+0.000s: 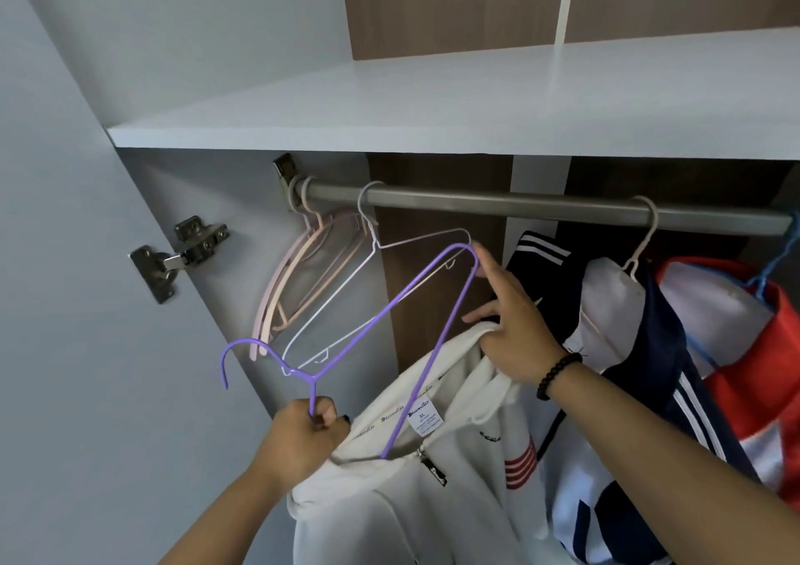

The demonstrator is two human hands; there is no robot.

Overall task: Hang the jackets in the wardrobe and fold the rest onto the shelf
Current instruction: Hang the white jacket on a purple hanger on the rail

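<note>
My left hand [303, 428] grips the neck of a purple wire hanger [426, 300] together with the collar of a white zip jacket [402, 491]. The hanger is tilted, its hook pointing left and one arm reaching down inside the jacket's neck. My right hand [513, 330] holds the jacket's other shoulder, with a finger touching the hanger's upper corner. All of this is below the grey wardrobe rail [498, 206].
Pink and beige hangers [303, 278] and a white wire hanger [346, 304] hang empty at the rail's left end. A navy and white striped jacket [623, 317] and a red and white jacket [744, 348] hang on the right. A white shelf [433, 105] sits above the rail. The door hinge [182, 253] is at the left.
</note>
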